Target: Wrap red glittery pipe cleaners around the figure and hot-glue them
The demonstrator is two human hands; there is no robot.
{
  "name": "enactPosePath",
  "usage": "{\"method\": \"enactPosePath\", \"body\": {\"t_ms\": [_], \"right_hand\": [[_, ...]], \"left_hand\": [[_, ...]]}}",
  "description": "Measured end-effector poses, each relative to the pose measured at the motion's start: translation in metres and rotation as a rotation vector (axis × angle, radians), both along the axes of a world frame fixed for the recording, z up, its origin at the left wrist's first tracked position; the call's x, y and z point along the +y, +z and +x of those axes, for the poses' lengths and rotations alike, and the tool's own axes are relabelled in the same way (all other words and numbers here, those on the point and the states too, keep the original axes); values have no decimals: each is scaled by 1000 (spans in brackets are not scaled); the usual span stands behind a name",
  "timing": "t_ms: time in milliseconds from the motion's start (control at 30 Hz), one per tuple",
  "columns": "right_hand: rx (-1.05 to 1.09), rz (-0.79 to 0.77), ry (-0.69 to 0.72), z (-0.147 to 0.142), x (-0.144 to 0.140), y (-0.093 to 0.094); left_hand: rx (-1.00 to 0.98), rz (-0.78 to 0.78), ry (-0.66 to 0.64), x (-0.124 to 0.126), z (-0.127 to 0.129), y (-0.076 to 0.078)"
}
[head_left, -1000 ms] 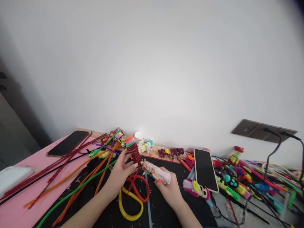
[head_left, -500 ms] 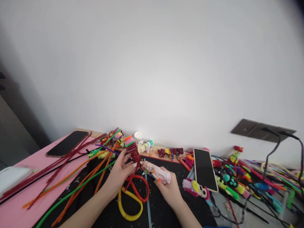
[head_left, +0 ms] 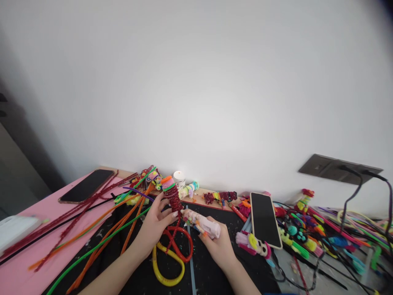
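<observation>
My left hand [head_left: 159, 219] has its fingers closed around a pipe-cleaner figure [head_left: 172, 198], tightly coiled in dark red tinsel with pink, green and orange bands on top. Loose red tinsel strands hang from its lower end. In my right hand [head_left: 219, 243] lies a pale pink glue gun [head_left: 204, 223], its tip pointing left at the base of the coil. Whether the tip touches the coil is hard to tell. Just below my hands rest scissors [head_left: 169, 282] with one red and one yellow handle loop; the blades are hidden.
Long pipe cleaners [head_left: 101, 246] spread over the black mat and pink sheet [head_left: 61, 233] at left. A dark phone [head_left: 87, 186] lies there; another phone [head_left: 265, 219] leans at right beside a pipe-cleaner doll [head_left: 253, 244]. Cables run from the wall socket [head_left: 339, 170] over heaped craft pieces.
The red coil has turned slightly, so its orange top now faces me more. The hanging red strands have shifted a little; my right hand has barely moved.
</observation>
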State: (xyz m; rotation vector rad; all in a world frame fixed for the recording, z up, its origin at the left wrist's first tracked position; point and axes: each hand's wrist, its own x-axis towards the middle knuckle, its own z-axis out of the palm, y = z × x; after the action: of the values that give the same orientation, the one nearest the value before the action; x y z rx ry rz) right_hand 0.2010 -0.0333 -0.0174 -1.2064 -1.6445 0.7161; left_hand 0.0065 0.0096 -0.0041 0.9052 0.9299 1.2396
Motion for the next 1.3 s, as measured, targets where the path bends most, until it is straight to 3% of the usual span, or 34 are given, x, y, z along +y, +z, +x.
{"method": "enactPosePath", "body": {"t_ms": [267, 567, 1300], "right_hand": [[-38, 24, -94, 4, 1, -17], [-62, 12, -68, 2, 0, -6], [-47, 21, -117, 2, -1, -4]], "left_hand": [[10, 5, 5, -1, 0, -1], [-18, 33, -8, 1, -1, -6], [-99, 50, -67, 0, 0, -4]]}}
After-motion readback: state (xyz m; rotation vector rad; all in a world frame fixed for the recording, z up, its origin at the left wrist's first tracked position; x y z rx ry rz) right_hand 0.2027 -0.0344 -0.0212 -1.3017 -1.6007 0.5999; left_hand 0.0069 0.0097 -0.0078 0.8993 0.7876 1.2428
